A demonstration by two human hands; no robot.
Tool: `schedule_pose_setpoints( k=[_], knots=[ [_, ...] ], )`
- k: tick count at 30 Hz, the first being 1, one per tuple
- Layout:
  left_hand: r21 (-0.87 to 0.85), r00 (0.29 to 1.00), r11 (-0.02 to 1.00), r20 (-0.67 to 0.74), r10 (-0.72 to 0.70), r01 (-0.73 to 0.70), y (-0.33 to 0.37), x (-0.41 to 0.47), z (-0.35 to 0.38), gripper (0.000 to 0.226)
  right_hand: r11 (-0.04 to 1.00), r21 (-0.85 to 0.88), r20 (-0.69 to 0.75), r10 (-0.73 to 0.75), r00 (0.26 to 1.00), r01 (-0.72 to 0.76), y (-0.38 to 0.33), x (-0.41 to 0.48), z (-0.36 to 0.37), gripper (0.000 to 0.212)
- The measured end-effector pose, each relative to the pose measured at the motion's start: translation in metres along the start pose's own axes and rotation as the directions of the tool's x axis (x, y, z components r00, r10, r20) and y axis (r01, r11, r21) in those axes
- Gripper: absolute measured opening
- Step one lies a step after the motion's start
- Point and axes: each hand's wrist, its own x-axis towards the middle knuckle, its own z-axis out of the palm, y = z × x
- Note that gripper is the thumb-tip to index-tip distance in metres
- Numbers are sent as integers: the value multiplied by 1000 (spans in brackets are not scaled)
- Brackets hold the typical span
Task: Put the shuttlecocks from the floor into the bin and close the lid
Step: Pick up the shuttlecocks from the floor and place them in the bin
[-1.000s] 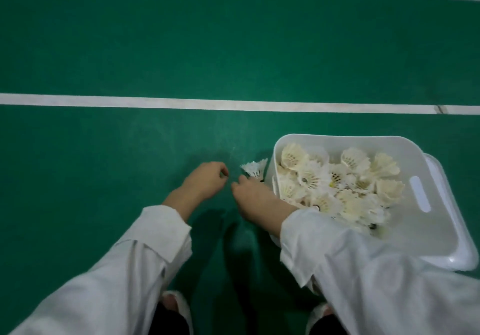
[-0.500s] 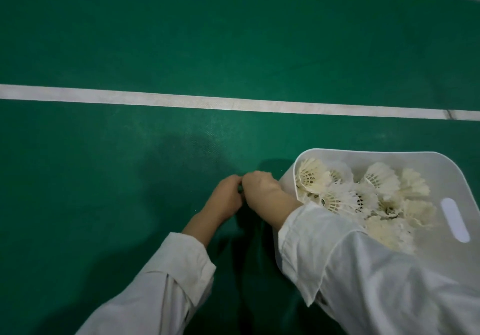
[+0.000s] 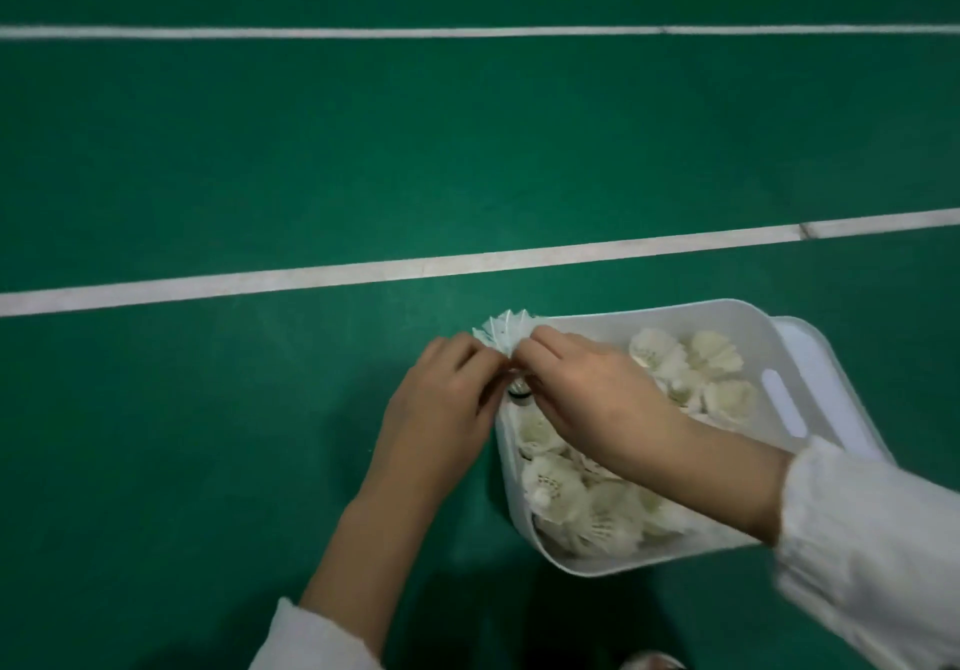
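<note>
A white plastic bin (image 3: 613,318) stands on the green floor at the lower right, with no lid on top and several white shuttlecocks (image 3: 566,493) piled inside. My left hand (image 3: 441,409) and my right hand (image 3: 597,399) meet at the bin's near-left corner. Together they pinch one white shuttlecock (image 3: 506,331), feathers pointing away from me, its dark-banded cork between my fingers. A flat white piece (image 3: 831,373), likely the lid, sticks out from under the bin's right side.
Green court floor (image 3: 311,150) spreads all around, crossed by two white lines (image 3: 363,272). No loose shuttlecocks show on the floor in view. My white sleeves fill the lower corners, and a shoe tip (image 3: 654,661) peeks in at the bottom edge.
My hands closed together on the shuttlecock beside the bin and lifted it off the floor to the bin's rim. The view shifted, so the bin now sits lower right.
</note>
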Motion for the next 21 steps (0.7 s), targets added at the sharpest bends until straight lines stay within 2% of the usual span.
schedule_pose_setpoints(
  k=[2, 4, 8, 11, 13, 16, 19, 21],
  knots=[
    [40, 995, 996, 60, 82, -84, 33, 2, 18, 24, 999, -37, -2, 40, 999, -40, 22, -37, -5, 21],
    [44, 980, 988, 140, 140, -147, 64, 4, 41, 22, 991, -76, -14, 112, 994, -113, 45, -72, -2, 9],
    [60, 929, 961, 277, 244, -271, 112, 9, 87, 14, 952, 20, -38, 306, 951, -305, 80, -130, 21, 8],
    [130, 907, 934, 316, 279, -333, 132, 12, 118, 13, 896, 74, 3, 439, 898, -438, 96, -156, 32, 6],
    [161, 898, 931, 360, 254, -328, 140, 14, 135, 10, 866, 119, 51, 483, 874, -486, 105, -162, 37, 16],
    [239, 859, 932, 498, 122, -272, 139, 15, 151, 25, 841, 258, 116, 462, 880, -475, 114, -165, 46, 27],
    [287, 792, 927, 611, 16, -240, 146, 13, 146, 32, 824, 362, 65, 444, 893, -436, 119, -179, 45, 31],
    [260, 843, 951, 538, 3, -169, 155, 11, 136, 34, 780, 434, -21, 509, 861, -451, 128, -199, 39, 28]
  ],
)
